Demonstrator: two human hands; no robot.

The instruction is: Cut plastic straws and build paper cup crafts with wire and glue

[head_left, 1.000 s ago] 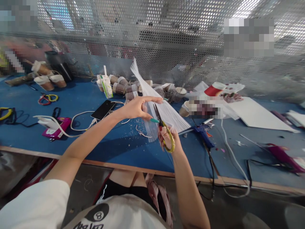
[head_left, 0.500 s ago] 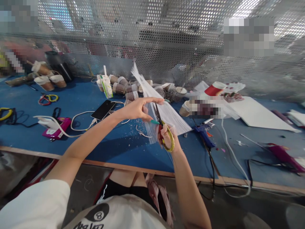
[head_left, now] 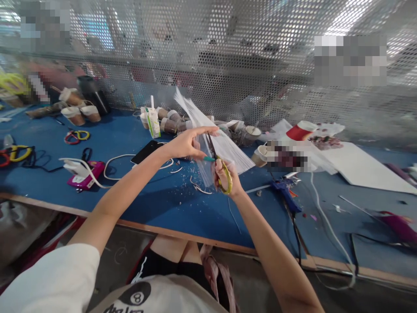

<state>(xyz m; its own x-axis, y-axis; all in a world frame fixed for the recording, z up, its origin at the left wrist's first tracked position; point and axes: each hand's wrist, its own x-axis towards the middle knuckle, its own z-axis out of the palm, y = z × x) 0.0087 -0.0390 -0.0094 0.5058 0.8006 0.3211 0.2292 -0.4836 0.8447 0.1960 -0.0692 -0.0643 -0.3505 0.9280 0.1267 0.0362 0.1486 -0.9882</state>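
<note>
In my right hand point(head_left: 230, 176) is a pair of scissors point(head_left: 224, 178) with yellow-and-red handles and dark blades pointing up and away from me. My left hand point(head_left: 187, 142) is gripping a pleated, translucent white sheet point(head_left: 230, 145) above the table. Its thumb and index finger are apart, on either side of the scissor blades, while the other fingers curl in at the sheet. The sheet rises to a narrow tip at the far left and fans out to the right. Whether the blades are cutting it I cannot tell.
Small white scraps lie on the blue table point(head_left: 156, 204) below my hands. A phone point(head_left: 146, 151), a purple device point(head_left: 86, 174) with a white cable and a drink carton point(head_left: 153, 121) stand left. Right are a blue glue gun point(head_left: 286, 195), paper cups and a white board point(head_left: 371, 167).
My view has turned slightly, so the table's things sit farther right. Both hands, with the scissors and sheet, have shifted a little left over the table.
</note>
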